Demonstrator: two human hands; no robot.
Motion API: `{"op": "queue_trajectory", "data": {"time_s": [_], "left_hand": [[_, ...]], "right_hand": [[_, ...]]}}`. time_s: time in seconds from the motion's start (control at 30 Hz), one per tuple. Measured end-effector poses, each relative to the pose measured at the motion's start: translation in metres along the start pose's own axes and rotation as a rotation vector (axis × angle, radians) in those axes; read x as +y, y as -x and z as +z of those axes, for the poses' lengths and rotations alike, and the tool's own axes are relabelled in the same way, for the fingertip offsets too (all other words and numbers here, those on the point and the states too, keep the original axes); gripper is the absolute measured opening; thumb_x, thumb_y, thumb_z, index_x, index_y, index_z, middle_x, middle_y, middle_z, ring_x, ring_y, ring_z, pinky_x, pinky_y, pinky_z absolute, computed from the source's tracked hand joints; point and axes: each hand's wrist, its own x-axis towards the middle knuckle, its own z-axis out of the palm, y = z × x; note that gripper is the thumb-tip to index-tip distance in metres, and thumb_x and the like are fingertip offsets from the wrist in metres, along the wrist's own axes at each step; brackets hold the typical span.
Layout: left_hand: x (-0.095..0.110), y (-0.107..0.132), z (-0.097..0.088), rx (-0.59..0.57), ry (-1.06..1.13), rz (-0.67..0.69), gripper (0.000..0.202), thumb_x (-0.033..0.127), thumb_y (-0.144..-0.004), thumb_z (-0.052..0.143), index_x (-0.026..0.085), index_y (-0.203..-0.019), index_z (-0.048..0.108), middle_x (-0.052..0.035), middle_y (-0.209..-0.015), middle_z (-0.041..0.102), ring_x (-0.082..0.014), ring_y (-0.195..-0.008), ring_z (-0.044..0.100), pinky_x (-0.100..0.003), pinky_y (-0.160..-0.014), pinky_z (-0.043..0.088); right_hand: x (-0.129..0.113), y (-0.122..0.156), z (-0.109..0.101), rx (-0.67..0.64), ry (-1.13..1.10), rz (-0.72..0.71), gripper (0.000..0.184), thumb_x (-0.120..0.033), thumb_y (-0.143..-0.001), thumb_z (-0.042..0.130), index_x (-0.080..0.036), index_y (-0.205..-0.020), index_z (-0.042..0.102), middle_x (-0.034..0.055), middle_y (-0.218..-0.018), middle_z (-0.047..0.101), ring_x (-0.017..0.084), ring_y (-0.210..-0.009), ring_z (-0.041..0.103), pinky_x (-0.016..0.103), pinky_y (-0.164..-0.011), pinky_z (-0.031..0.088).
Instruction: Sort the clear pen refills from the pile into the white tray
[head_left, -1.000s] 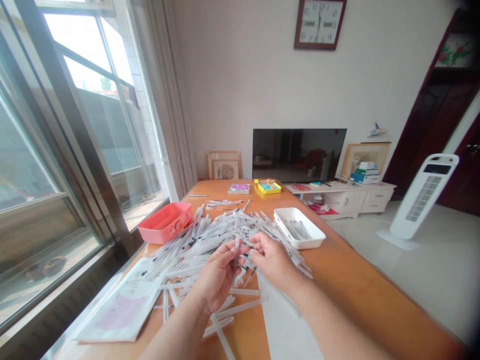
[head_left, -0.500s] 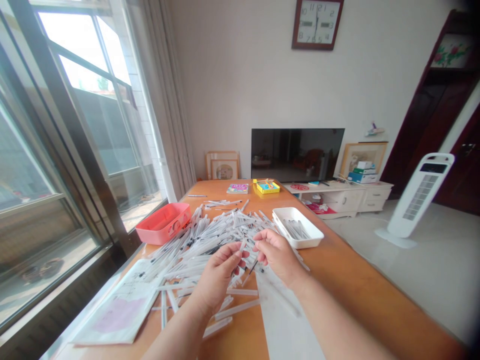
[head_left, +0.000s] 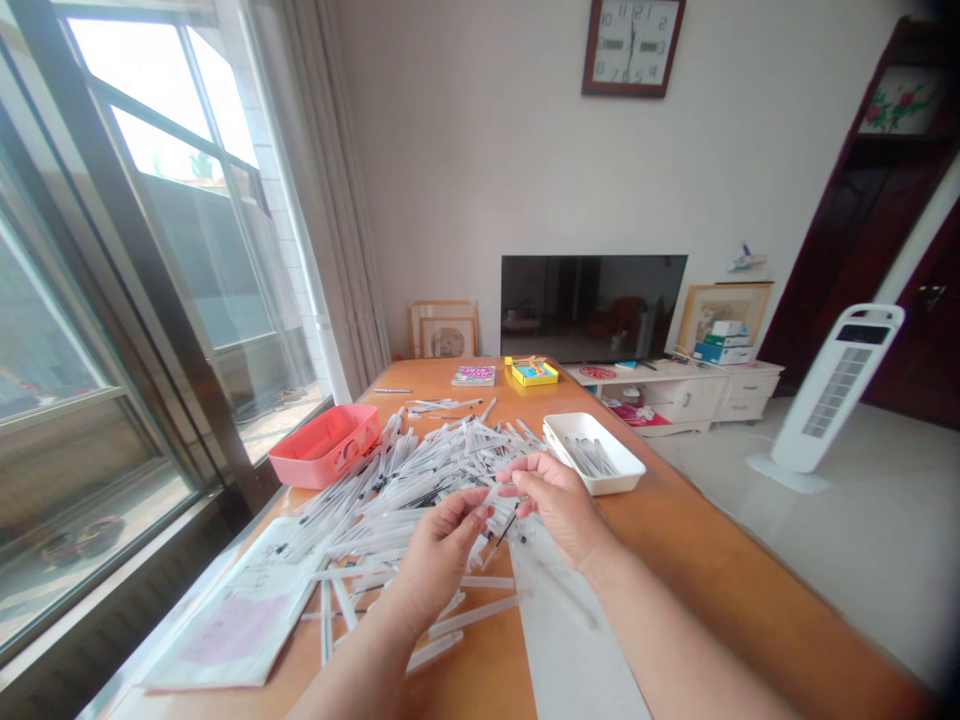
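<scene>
My left hand is closed in a pinch on a translucent pen barrel, which slants up toward my other hand. My right hand has its thumb and forefinger pressed together at the barrel's upper end; what lies between them is too small to make out. Just below the fingers, a thin dark refill shows; whether a hand holds it I cannot tell. Under and beyond both hands spreads a heap of clear pen barrels, some with dark tips. A white tray holding slim pen parts stands right of the heap.
A red plastic basket stands at the left table edge. A printed plastic bag lies at near left, and a pale strip at near right. Farther back on the table are a booklet and a yellow box.
My right hand has shifted slightly left and up, so its fingertips now meet the barrel's end. The barrel tilts more toward the right hand. The view has shifted a little.
</scene>
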Motion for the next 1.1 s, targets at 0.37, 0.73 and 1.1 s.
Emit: {"op": "queue_trajectory", "data": {"time_s": [0.37, 0.73, 1.1], "left_hand": [[0.0002, -0.0011, 0.0009, -0.012, 0.051, 0.017, 0.036, 0.04, -0.079, 0.076, 0.019, -0.108, 0.076, -0.0071, -0.1, 0.075, -0.0219, -0.094, 0.063, -0.033, -0.086, 0.046], [-0.0008, -0.0017, -0.0012, -0.007, 0.01, 0.015, 0.036, 0.041, -0.08, 0.075, 0.019, -0.108, 0.076, -0.0066, -0.094, 0.075, -0.0194, -0.084, 0.061, -0.03, -0.078, 0.045], [-0.0029, -0.0023, -0.002, -0.046, 0.0, 0.035, 0.036, 0.039, -0.083, 0.073, 0.021, -0.113, 0.076, -0.0063, -0.097, 0.075, -0.0209, -0.09, 0.062, -0.03, -0.082, 0.046]], "right_hand": [[-0.0041, 0.0046, 0.0033, -0.059, 0.151, -0.088, 0.022, -0.039, -0.089, 0.058, -0.021, -0.1, 0.064, 0.0088, -0.11, 0.071, 0.024, -0.107, 0.065, 0.031, -0.073, 0.052], [-0.006, 0.0069, 0.0046, -0.1, 0.218, -0.145, 0.02, -0.037, -0.09, 0.057, -0.021, -0.098, 0.064, 0.0039, -0.088, 0.068, 0.02, -0.089, 0.062, 0.031, -0.072, 0.049], [-0.0048, 0.0062, 0.0024, -0.102, 0.278, -0.195, 0.019, -0.034, -0.089, 0.056, -0.021, -0.1, 0.065, 0.0037, -0.096, 0.07, 0.019, -0.084, 0.061, 0.031, -0.076, 0.048]]}}
